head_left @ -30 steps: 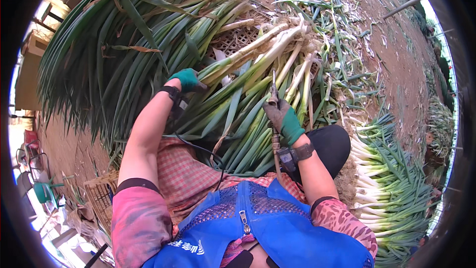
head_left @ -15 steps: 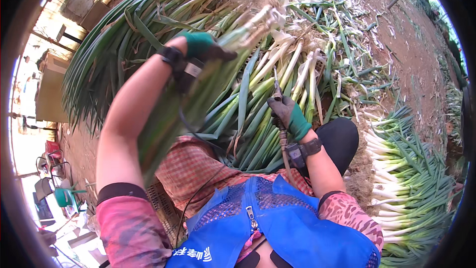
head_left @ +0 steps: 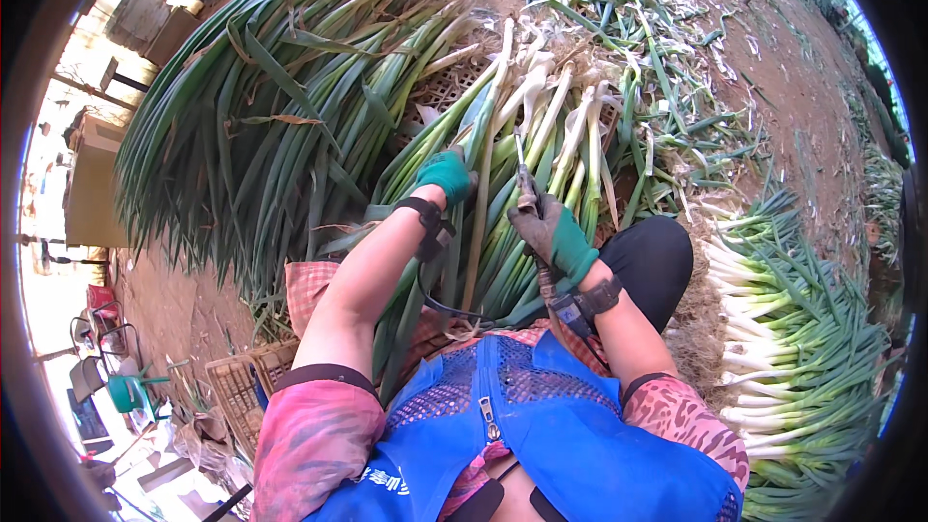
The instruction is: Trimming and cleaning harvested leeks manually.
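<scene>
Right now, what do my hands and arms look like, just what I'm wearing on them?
Your left hand and right hand wear green fabric gloves with dark grey fingers. Dark straps with boxy devices circle both wrists; a thin black cable hangs near the left. The left pink sleeve has dark streaks, the right pink sleeve leopard-like spots.

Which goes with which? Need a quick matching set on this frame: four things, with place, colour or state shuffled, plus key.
Things
1. Right hand
2. Vest
3. Right knee
4. Onion row

Place, colour or state
A. Black
B. Lower right of the view, leaves pointing right
C. Gripping a slim tool
D. Blue, with a front zip

Pairs: 1-C, 2-D, 3-A, 4-B
</scene>
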Demonstrator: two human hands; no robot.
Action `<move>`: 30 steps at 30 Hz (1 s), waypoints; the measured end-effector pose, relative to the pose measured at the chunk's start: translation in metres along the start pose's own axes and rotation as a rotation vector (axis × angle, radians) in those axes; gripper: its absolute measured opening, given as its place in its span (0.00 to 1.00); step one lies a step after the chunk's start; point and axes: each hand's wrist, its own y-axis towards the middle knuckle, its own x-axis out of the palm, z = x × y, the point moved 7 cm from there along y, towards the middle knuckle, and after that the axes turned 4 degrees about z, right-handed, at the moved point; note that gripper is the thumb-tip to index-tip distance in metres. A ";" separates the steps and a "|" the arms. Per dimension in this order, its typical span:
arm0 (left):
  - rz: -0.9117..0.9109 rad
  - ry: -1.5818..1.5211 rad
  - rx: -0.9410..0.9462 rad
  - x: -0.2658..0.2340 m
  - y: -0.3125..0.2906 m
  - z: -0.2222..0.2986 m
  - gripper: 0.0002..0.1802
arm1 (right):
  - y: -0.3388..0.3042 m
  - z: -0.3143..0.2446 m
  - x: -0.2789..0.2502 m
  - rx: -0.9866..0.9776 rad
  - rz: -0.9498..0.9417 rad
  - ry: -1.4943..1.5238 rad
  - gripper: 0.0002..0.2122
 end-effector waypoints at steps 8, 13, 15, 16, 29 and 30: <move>-0.370 -0.804 -0.109 0.010 -0.043 0.017 0.24 | 0.018 0.002 0.010 -0.103 0.030 -0.212 0.22; -0.402 -1.052 -0.213 0.027 -0.057 0.009 0.18 | 0.049 -0.046 0.007 -0.123 -0.098 -0.115 0.25; -0.384 -0.995 -0.175 0.034 -0.049 0.012 0.16 | 0.076 -0.032 0.002 -0.075 -0.013 -0.214 0.23; -0.384 -1.056 -0.202 0.034 -0.049 0.015 0.16 | 0.087 -0.021 0.000 -0.102 0.054 -0.266 0.24; -0.145 -1.105 -0.456 0.051 -0.039 -0.019 0.26 | 0.034 -0.049 0.008 -0.006 -0.100 -0.307 0.23; -0.129 -1.113 -0.442 0.058 -0.037 -0.023 0.26 | 0.047 -0.049 0.008 0.050 -0.115 -0.374 0.24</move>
